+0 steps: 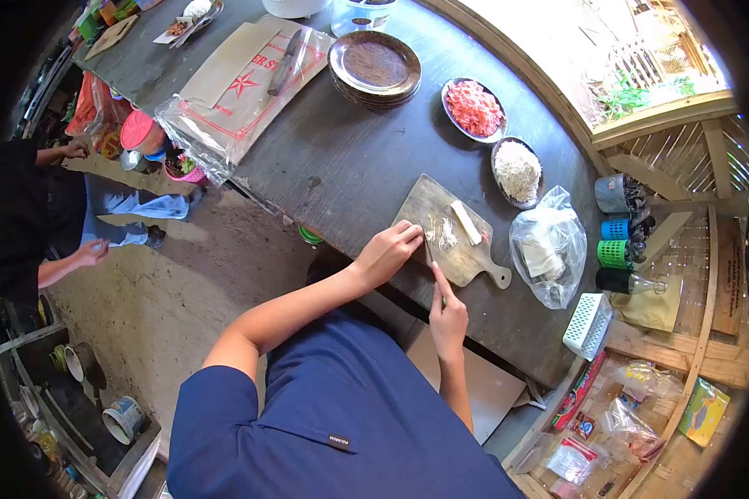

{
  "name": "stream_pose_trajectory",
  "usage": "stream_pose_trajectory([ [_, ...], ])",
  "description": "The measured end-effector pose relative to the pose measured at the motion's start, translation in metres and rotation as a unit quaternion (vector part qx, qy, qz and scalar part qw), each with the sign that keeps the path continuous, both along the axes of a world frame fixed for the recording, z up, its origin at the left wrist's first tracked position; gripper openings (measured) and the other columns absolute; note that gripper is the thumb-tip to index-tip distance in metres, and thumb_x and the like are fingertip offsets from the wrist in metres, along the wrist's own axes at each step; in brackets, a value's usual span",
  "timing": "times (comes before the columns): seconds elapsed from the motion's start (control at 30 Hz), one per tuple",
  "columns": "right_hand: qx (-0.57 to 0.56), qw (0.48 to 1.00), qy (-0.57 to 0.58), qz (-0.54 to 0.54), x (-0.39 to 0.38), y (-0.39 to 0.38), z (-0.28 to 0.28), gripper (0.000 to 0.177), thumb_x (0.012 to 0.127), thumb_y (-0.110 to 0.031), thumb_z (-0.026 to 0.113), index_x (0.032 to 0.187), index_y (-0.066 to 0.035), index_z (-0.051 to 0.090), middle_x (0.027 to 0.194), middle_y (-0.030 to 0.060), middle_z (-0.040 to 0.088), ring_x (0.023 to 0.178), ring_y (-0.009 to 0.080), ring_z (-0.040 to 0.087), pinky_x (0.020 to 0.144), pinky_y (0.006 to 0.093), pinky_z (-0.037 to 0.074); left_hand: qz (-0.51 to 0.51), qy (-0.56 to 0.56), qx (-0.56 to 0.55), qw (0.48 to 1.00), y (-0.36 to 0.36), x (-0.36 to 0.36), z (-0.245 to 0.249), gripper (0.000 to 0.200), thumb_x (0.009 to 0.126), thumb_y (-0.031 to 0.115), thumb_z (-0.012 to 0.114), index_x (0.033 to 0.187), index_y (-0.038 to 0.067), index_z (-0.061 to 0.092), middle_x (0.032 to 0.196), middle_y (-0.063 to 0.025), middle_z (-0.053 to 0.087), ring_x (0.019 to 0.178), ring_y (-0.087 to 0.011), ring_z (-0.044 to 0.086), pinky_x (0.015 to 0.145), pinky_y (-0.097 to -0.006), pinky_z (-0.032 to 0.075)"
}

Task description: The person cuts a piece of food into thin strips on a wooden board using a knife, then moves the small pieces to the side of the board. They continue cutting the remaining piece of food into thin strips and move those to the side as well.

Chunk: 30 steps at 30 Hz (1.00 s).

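On the dark table lies a wooden cutting board [462, 268] with a pale stick-shaped piece [466, 222] and a small heap of pale shreds [443, 234]. My right hand [448, 320] is closed round the handle of a knife [429, 252], its index finger stretched along the back. The blade stands at the board's left edge. My left hand [391, 249] is closed at the blade, fingers bent together; what it holds, if anything, is too small to make out. Beyond the board are a bowl of pink pieces [474, 108] and a bowl of whitish shreds [517, 170].
Right of the board sit a clear plastic bag [548, 249] with a pale block and a white basket [588, 324]. Stacked brown plates [374, 65] and a printed paper sack [245, 87] with another knife [285, 65] lie farther back. Another person [58, 208] stands at left.
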State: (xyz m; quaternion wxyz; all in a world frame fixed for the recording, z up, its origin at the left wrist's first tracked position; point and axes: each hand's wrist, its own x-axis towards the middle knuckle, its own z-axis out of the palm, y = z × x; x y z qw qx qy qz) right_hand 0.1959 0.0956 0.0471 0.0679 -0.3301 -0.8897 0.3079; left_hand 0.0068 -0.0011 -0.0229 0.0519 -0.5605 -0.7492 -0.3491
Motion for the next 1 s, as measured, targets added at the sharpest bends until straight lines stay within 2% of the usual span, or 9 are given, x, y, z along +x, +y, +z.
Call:
stream_pose_trajectory([
  [0.13, 0.011, 0.998, 0.061, 0.003, -0.009, -0.001, -0.019, 0.045, 0.113, -0.014, 0.057, 0.155, -0.028, 0.064, 0.122, 0.0234, 0.077, 0.109, 0.0428, 0.076, 0.092, 0.0455, 0.059, 0.007, -0.007, 0.013, 1.000, 0.001, 0.001, -0.003, 0.022, 0.090, 0.006, 0.067, 0.110, -0.001, 0.073, 0.119, -0.0091, 0.067, 0.115, -0.0255, 0.066, 0.098, -0.0351, 0.059],
  [0.27, -0.030, 0.998, 0.046, -0.023, -0.024, 0.003, -0.009, 0.044, 0.113, -0.014, 0.057, 0.154, -0.028, 0.065, 0.119, 0.0251, 0.077, 0.106, 0.0429, 0.076, 0.086, 0.0484, 0.059, 0.008, 0.003, 0.029, 1.000, 0.003, -0.002, -0.006, 0.021, 0.091, 0.007, 0.067, 0.110, -0.001, 0.073, 0.119, -0.0091, 0.067, 0.114, -0.0251, 0.066, 0.098, -0.0350, 0.059],
  [0.37, 0.008, 0.999, 0.033, -0.002, -0.009, 0.000, -0.002, 0.045, 0.113, -0.014, 0.057, 0.154, -0.028, 0.065, 0.118, 0.0246, 0.077, 0.104, 0.0428, 0.077, 0.084, 0.0484, 0.059, -0.005, -0.012, 0.007, 1.000, 0.003, -0.002, -0.010, 0.021, 0.091, 0.007, 0.067, 0.110, -0.001, 0.073, 0.119, -0.0092, 0.067, 0.114, -0.0247, 0.066, 0.098, -0.0348, 0.059],
  [0.43, 0.004, 1.000, -0.001, -0.006, -0.002, -0.003, -0.006, 0.045, 0.113, -0.014, 0.057, 0.155, -0.028, 0.064, 0.120, 0.0238, 0.077, 0.104, 0.0424, 0.077, 0.085, 0.0473, 0.059, 0.005, -0.008, 0.023, 1.000, 0.004, 0.000, -0.011, 0.022, 0.091, 0.007, 0.068, 0.111, -0.001, 0.073, 0.119, -0.0094, 0.067, 0.113, -0.0242, 0.066, 0.098, -0.0346, 0.059],
  [0.5, 0.019, 0.999, 0.047, -0.002, -0.001, -0.005, -0.016, 0.045, 0.113, -0.014, 0.057, 0.155, -0.029, 0.064, 0.121, 0.0231, 0.077, 0.102, 0.0415, 0.078, 0.084, 0.0463, 0.059, 0.013, -0.002, 0.028, 1.000, 0.005, 0.001, -0.010, 0.023, 0.091, 0.007, 0.067, 0.111, -0.001, 0.073, 0.119, -0.0093, 0.067, 0.113, -0.0244, 0.066, 0.098, -0.0346, 0.059],
  [0.7, -0.031, 0.998, 0.057, -0.024, -0.025, 0.005, -0.014, 0.044, 0.113, -0.014, 0.058, 0.154, -0.027, 0.065, 0.122, 0.0240, 0.076, 0.105, 0.0406, 0.078, 0.086, 0.0452, 0.059, 0.013, -0.014, 0.022, 1.000, 0.001, 0.000, -0.006, 0.025, 0.089, 0.007, 0.068, 0.112, -0.001, 0.073, 0.120, -0.0088, 0.067, 0.115, -0.0248, 0.066, 0.099, -0.0345, 0.059],
  [0.83, 0.007, 1.000, 0.013, -0.003, -0.005, -0.003, 0.000, 0.044, 0.113, -0.013, 0.057, 0.154, -0.025, 0.066, 0.124, 0.0240, 0.076, 0.110, 0.0400, 0.077, 0.088, 0.0444, 0.059, 0.018, -0.022, 0.015, 0.999, 0.002, 0.003, -0.009, 0.025, 0.089, 0.007, 0.068, 0.112, -0.001, 0.073, 0.121, -0.0083, 0.067, 0.116, -0.0247, 0.066, 0.100, -0.0343, 0.059],
  [1.0, -0.014, 0.999, 0.048, -0.007, -0.011, -0.002, -0.015, 0.043, 0.113, -0.012, 0.057, 0.154, -0.024, 0.066, 0.126, 0.0240, 0.076, 0.112, 0.0398, 0.076, 0.091, 0.0433, 0.058, 0.022, -0.038, 0.019, 0.999, 0.003, 0.005, -0.007, 0.023, 0.089, 0.007, 0.068, 0.110, -0.001, 0.073, 0.122, -0.0083, 0.067, 0.116, -0.0247, 0.066, 0.100, -0.0345, 0.059],
])
